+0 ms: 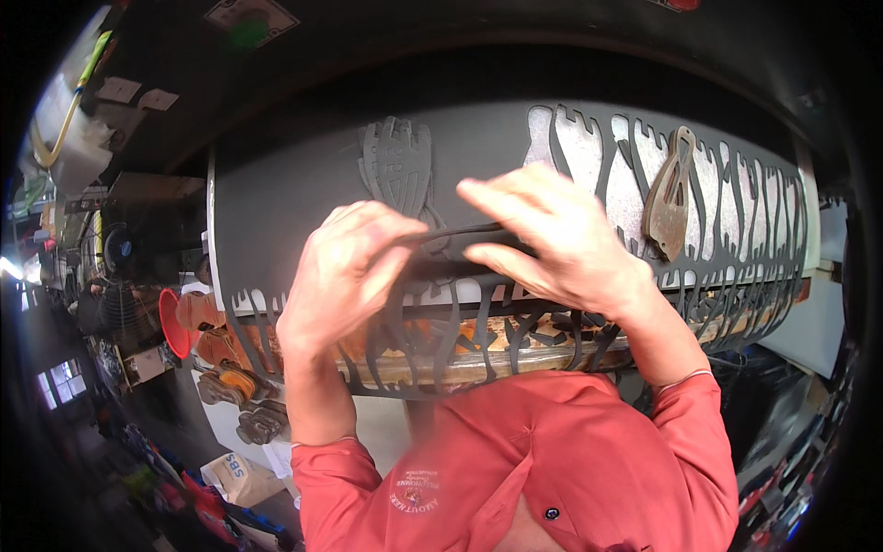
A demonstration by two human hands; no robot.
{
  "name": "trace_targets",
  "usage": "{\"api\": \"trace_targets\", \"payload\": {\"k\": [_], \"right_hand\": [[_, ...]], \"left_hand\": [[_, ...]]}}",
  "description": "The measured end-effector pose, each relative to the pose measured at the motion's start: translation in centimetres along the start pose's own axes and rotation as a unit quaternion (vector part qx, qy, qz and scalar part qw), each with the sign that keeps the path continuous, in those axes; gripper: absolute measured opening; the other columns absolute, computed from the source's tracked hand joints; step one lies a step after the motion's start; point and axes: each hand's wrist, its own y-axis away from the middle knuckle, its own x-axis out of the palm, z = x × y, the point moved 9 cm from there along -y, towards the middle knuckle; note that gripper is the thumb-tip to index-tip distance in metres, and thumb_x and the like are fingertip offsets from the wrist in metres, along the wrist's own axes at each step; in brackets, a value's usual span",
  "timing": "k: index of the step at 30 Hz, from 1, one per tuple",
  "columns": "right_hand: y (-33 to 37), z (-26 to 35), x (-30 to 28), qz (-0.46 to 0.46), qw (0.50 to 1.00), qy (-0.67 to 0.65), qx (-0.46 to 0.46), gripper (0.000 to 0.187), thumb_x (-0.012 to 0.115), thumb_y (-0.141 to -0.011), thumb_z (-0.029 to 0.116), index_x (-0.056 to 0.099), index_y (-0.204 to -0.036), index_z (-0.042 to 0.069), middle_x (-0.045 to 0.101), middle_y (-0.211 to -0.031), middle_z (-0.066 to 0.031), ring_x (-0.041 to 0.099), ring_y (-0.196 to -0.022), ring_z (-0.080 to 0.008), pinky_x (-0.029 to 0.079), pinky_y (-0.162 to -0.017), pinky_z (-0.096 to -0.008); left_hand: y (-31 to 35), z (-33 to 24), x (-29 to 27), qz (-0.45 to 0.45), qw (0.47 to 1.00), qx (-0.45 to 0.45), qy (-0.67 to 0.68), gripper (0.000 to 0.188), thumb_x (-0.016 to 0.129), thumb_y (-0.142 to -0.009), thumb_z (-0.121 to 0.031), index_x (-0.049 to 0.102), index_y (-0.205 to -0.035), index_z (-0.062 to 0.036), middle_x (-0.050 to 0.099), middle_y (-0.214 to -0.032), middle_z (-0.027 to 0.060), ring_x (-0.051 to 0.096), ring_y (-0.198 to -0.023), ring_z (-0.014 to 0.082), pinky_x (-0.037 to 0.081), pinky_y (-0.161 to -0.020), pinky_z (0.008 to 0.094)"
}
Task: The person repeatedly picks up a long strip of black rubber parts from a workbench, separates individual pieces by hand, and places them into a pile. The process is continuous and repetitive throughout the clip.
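My left hand (345, 271) pinches one end of a thin dark sheet piece (460, 231), seen nearly edge-on. At its other end is my right hand (561, 244), blurred, with thumb and fingers spread apart; whether it touches the piece is hard to tell. Just beyond my left hand lies a stack of dark cut-out pieces (397, 161), each with notched ends and slots. Under both hands stretches a large dark sheet (276, 175). Its right part has rows of bottle-shaped holes that show a pale surface beneath. On that part rests a brown, flat cutting die (670, 207) with openings in it.
Cut strips of the sheet hang over the near table edge, above a ledge (469, 366) strewn with dark scraps. To the left are a red cone-shaped object (175, 324), more die-like pieces (230, 382) and a paper bag (241, 478). A dark overhead structure spans the far side.
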Motion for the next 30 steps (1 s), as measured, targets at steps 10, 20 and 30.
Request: {"api": "trace_targets", "payload": {"k": [10, 20, 30], "right_hand": [[2.4, -4.2, 10.7, 0.052, 0.816, -0.384, 0.429, 0.040, 0.049, -0.116, 0.033, 0.064, -0.110, -0.003, 0.071, -0.075, -0.0103, 0.071, -0.068, -0.0176, 0.056, -0.065, -0.0347], [0.1, -3.4, 7.1, -0.032, 0.967, 0.012, 0.253, 0.048, 0.075, -0.099, 0.025, 0.064, -0.127, -0.011, 0.072, -0.103, -0.0274, 0.073, -0.089, -0.0442, 0.060, -0.077, -0.0492], [0.4, -4.6, 10.2, -0.068, 0.952, -0.098, 0.282, 0.051, 0.084, -0.090, 0.017, 0.069, -0.132, -0.008, 0.070, -0.096, -0.0134, 0.072, -0.078, -0.0255, 0.059, -0.072, -0.0379]], "left_hand": [[4.6, 8.8, 4.5, -0.206, 0.900, -0.351, 0.154, 0.072, 0.072, -0.105, -0.032, 0.046, -0.157, 0.0101, 0.050, -0.159, 0.0350, 0.046, -0.153, 0.0407, 0.038, -0.125, 0.0434], [3.3, 8.2, 6.5, -0.271, 0.891, -0.325, 0.166, 0.072, 0.075, -0.102, -0.027, 0.047, -0.157, 0.0100, 0.064, -0.144, 0.0270, 0.063, -0.135, 0.0331, 0.052, -0.110, 0.0415], [1.1, 8.5, 6.3, -0.346, 0.801, -0.300, 0.385, 0.061, 0.072, -0.100, -0.005, 0.046, -0.151, 0.0133, 0.076, -0.125, 0.0199, 0.075, -0.111, 0.0226, 0.060, -0.095, 0.0353]]}}
